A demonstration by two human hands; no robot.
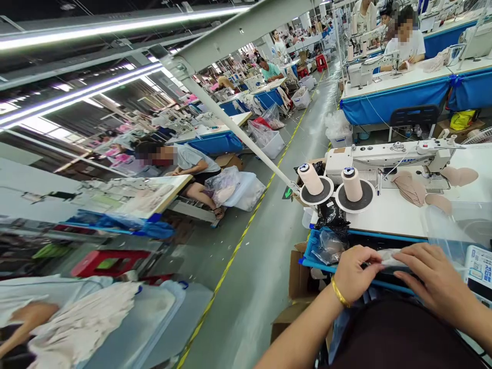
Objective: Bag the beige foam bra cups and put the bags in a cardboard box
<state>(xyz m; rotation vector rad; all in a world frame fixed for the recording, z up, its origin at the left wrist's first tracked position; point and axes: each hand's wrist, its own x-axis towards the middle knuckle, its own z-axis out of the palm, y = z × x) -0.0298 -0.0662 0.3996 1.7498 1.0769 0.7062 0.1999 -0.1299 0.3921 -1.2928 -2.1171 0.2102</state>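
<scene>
A long sewing floor runs far back, and a white worktable (400, 215) with a sewing machine (388, 156) sits near right. At its near edge lies a pale, flat fabric piece (390, 258) — thin, partly hidden. The left hand (355, 272) pinches its left end, while the right hand (434, 279) lies flat on it, fingers spread — both wrists angled in.

Factory hall: grey floor (265, 246) with a yellow line (246, 233), blue-skirted tables (395, 97) far right, strip lights (115, 25) overhead left.

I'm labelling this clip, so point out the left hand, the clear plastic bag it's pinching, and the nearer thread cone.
left hand (355, 274), head view, back of hand
clear plastic bag (388, 257), head view, crumpled edge between the hands
nearer thread cone (351, 185), head view, cone side
</scene>
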